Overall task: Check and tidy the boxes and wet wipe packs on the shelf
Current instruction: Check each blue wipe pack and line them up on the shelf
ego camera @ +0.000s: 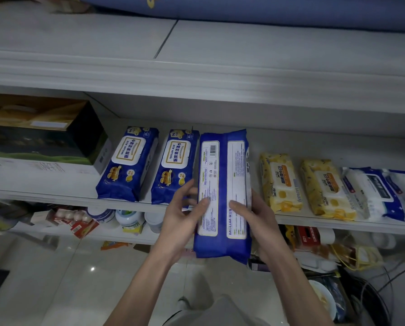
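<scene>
I hold a blue wet wipe pack (222, 180) in front of the shelf, its printed back side with the barcode facing me. My left hand (185, 215) grips its left edge and my right hand (255, 222) grips its right edge, thumbs on top. Two matching blue packs (127, 163) (173, 165) lie face up on the white shelf (55, 194) to the left. Two yellow lemon packs (279, 182) (324, 189) and a white and blue pack (375, 191) lie to the right. A dark box (44, 128) sits on a white box (39, 169) at the far left.
A lower shelf (116, 234) holds jars, small boxes and red packets. Bags, cables and a bowl crowd the floor at the lower right (338, 278). A blue cushion (244, 10) lies on the top shelf. Glossy floor tiles are at the lower left.
</scene>
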`<state>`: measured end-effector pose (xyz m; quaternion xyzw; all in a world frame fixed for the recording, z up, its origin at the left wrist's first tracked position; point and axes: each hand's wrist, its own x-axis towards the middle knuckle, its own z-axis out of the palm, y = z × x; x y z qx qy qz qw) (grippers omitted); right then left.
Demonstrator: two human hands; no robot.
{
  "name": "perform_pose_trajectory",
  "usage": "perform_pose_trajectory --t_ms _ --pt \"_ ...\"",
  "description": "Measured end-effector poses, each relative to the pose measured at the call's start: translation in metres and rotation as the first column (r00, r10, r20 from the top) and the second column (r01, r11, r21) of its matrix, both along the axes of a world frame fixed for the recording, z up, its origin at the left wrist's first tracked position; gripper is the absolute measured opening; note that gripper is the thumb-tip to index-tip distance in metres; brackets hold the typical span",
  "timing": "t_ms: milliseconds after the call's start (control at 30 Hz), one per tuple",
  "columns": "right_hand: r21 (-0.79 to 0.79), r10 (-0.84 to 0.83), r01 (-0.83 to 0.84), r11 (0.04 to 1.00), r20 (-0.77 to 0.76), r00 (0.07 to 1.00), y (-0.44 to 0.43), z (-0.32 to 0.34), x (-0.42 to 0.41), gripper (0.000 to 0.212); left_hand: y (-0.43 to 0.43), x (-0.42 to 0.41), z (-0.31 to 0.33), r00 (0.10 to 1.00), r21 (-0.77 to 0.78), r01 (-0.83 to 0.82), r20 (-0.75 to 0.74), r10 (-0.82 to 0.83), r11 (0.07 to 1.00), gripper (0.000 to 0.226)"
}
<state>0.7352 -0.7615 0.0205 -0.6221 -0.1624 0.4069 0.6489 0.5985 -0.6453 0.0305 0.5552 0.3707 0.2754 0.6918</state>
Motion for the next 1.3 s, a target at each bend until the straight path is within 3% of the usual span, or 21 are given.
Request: perform_pose_trajectory --t_ms 100,267,667,1100,1300 --pt "0.053 0.007 -0.003 0.999 -0.085 0.996 -0.009 -0.003 0.000 0.051 0.005 -0.001 -0.001 0.999 -0.011 0.032 0.026 -0.032 0.999 0.053" --pt "0.107 -0.055 0.076 0.991 -0.191 0.980 -0.012 -0.008 0.000 0.071 0.007 -0.004 0.001 0.975 -0.153 0.224 0.025 -0.222 0.963 0.058" --pt "0.137 -0.001 0.011 0.991 -0.076 0.997 -0.013 0.003 0.004 0.055 0.012 -0.002 0.005 0.960 -0.213 0.277 0.112 -0.258 0.937 0.058" --pt "0.151 0.003 0.011 0.988 -0.088 0.996 -0.010 0.005 -0.001 0.049 0.015 -0.003 -0.001 0.963 -0.282 0.259 0.143 -0.226 0.924 0.047" --pt "0.013 0.154 -0.157 0.988 0.131 0.979 -0.008 0.013 0.011 0.042 0.017 0.001 0.001 0.988 -0.252 0.132 0.109 -0.107 0.959 0.061"
